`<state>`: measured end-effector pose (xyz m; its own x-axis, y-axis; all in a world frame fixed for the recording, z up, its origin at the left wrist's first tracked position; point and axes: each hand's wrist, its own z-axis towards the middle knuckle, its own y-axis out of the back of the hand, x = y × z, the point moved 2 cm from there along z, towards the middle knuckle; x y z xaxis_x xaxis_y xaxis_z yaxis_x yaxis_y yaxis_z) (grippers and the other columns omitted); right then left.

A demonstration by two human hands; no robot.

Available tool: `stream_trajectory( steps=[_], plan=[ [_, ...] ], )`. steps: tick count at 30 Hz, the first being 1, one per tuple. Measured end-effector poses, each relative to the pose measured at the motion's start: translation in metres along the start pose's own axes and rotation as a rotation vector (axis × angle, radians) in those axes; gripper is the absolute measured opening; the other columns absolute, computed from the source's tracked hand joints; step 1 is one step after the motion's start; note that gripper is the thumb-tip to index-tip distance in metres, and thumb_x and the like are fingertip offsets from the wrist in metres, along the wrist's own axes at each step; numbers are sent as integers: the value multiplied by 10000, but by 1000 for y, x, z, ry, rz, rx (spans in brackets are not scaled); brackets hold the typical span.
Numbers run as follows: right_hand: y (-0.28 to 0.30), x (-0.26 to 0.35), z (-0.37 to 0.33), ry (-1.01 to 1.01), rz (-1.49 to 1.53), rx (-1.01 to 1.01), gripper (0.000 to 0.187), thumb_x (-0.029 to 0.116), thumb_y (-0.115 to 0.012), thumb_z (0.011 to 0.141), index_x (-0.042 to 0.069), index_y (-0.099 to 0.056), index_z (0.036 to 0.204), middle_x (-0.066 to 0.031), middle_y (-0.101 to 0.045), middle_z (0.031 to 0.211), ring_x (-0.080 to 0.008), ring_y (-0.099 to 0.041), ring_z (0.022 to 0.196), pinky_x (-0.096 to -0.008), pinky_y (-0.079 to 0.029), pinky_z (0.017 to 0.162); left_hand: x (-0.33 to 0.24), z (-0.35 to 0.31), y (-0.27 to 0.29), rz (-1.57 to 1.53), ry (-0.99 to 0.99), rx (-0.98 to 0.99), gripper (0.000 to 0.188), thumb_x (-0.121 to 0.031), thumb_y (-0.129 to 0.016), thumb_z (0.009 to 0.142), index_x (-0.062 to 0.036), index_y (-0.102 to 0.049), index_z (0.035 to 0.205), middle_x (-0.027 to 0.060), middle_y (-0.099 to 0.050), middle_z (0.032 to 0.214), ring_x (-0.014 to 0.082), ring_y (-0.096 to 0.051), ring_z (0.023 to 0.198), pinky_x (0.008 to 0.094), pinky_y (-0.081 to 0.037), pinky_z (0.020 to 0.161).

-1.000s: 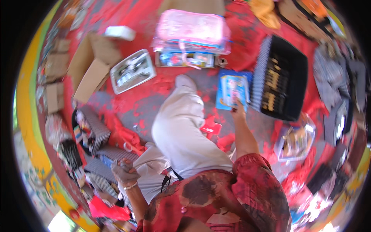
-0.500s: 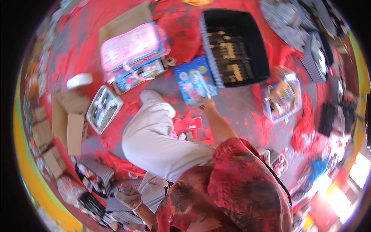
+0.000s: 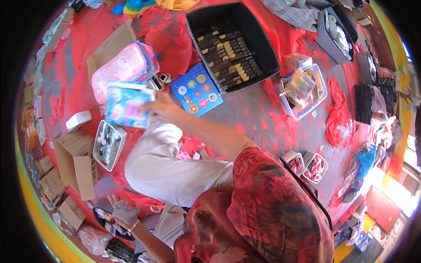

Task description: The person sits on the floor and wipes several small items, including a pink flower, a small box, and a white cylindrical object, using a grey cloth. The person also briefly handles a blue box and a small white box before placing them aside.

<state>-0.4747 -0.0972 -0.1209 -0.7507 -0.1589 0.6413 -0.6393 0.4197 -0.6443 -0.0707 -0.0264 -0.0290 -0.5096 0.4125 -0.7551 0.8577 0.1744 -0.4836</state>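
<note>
My right hand (image 3: 161, 106) grips a light-blue picture book (image 3: 126, 107), smeared by motion, in front of my bent left knee. Its white page edge faces up, and it covers part of the box of books behind. Beyond that lies a pink, patterned zip case (image 3: 120, 65) on top of a carton. A dark blue book (image 3: 197, 90) with round coloured pictures lies flat on the floor, touching the black bin's corner. Low at the left, my left hand (image 3: 125, 213), greyish over the palm, is raised with fingers apart, holding nothing visible, above a patterned basket.
A black fabric bin (image 3: 271, 65) holds rows of dark packets. To its right stands a clear plastic tub (image 3: 299, 115) of packages. A white basket (image 3: 117, 155) and an open cardboard box (image 3: 83, 168) sit at the left. Two small white baskets (image 3: 315, 179) stand near my right side.
My right hand has lifted the light-blue book off the dark blue one and carried it left. My left hand has risen slightly leftward, its fingers spreading. The whole view has shifted.
</note>
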Motion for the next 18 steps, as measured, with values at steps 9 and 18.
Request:
stream_trajectory(
  steps=[9, 18],
  plan=[
    [-209, 3, -3, 100, -732, 503, 503, 228, -773, 481, -70, -602, 849, -172, -629, 792, -276, -623, 712, -338, -491, 691, -27, 69, -35, 9, 19, 477, 715, -558, -375, 826, 9, -317, 1258, 147, -426, 1239, 212, -486, 719, 260, -412, 372],
    [-200, -27, -4, 3, -580, 860, 595, 367, -726, 608, -60, -562, 988, -155, -601, 933, -218, -580, 872, -302, -454, 751, -24, 62, -17, -122, 7, 569, 607, -438, -376, 835, 5, -301, 1243, 189, -464, 1084, 236, -465, 714, 282, -390, 397]
  ],
)
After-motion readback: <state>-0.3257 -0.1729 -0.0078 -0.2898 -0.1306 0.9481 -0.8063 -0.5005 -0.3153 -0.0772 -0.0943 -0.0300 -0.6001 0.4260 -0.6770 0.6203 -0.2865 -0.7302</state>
